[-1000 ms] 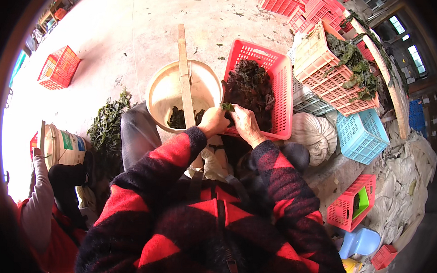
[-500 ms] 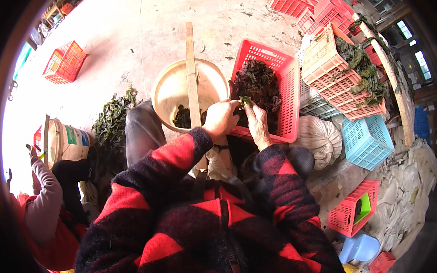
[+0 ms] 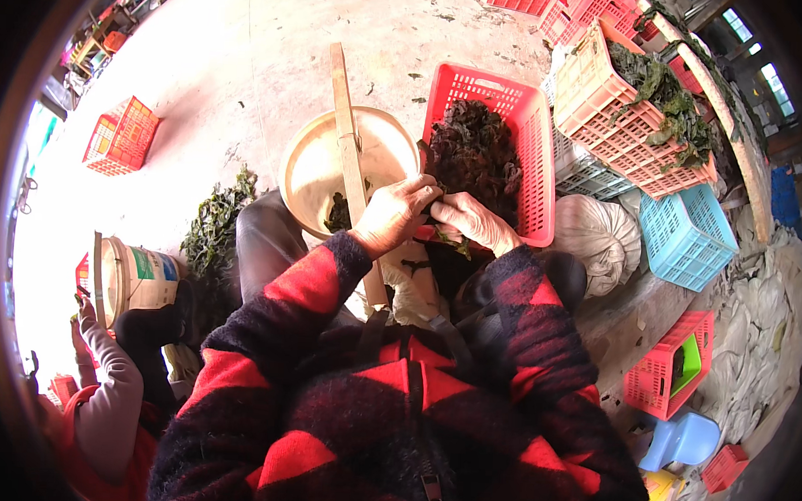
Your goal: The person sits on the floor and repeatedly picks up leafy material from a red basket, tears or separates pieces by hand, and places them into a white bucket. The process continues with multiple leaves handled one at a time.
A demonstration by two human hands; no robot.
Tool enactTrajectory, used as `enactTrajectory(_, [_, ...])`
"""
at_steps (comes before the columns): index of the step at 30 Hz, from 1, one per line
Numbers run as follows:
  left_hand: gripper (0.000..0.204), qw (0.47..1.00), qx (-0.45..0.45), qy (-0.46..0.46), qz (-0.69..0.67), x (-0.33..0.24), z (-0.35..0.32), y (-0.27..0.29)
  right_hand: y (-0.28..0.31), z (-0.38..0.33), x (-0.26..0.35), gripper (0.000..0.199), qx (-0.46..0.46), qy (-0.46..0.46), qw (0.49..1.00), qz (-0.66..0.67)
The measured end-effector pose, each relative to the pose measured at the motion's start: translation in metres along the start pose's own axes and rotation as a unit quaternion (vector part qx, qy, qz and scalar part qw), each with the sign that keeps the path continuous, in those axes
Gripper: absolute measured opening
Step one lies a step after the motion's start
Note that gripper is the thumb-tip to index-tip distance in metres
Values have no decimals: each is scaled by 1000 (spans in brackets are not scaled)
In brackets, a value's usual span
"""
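Dark leaves are held between two hands at the near rim of a red basket.

A sprig of dark leaves (image 3: 439,218) is pinched by the left hand (image 3: 393,217) and the right hand (image 3: 474,222), the fingers of both closed narrowly on it, just at the near edge of the red basket (image 3: 538,158), which is filled with the same dark greens. Left of the basket a cream basin (image 3: 311,172) is seen, a wooden stick (image 3: 345,129) laid across it. Further left of the basket, a heap of leaves (image 3: 214,231) lies on the concrete floor (image 3: 204,67). Right of it, a blue crate (image 3: 689,234) stands.
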State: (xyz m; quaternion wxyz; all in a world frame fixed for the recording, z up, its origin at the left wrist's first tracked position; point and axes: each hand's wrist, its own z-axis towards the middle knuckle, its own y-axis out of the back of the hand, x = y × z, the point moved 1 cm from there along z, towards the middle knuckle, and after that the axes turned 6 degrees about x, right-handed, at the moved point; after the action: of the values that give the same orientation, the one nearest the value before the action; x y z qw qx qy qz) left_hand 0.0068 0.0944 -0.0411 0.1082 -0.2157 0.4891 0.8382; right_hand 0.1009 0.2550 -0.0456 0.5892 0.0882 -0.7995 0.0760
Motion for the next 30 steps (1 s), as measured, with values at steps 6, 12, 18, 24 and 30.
enactTrajectory(6, [26, 997, 6, -31, 66, 4, -1, -3, -7, -2, 3, 34, -4, -18, 998, -67])
enactTrajectory(12, [20, 980, 9, 158, -121, 8, -5, -11, -9, -2, -2, 19, -168, 70, 972, -147])
enactTrajectory(18, [15, 900, 3, 241, -364, 8, -6, -13, -18, -5, -9, 22, -202, 172, 957, -114])
enactTrajectory(24, [29, 681, 22, 322, -658, 8, -16, -10, -25, -5, -1, 33, -258, 233, 912, -218])
enactTrajectory(30, [25, 758, 106, 178, -619, 17, -21, -10, -25, -6, -2, 30, -265, 268, 880, -288])
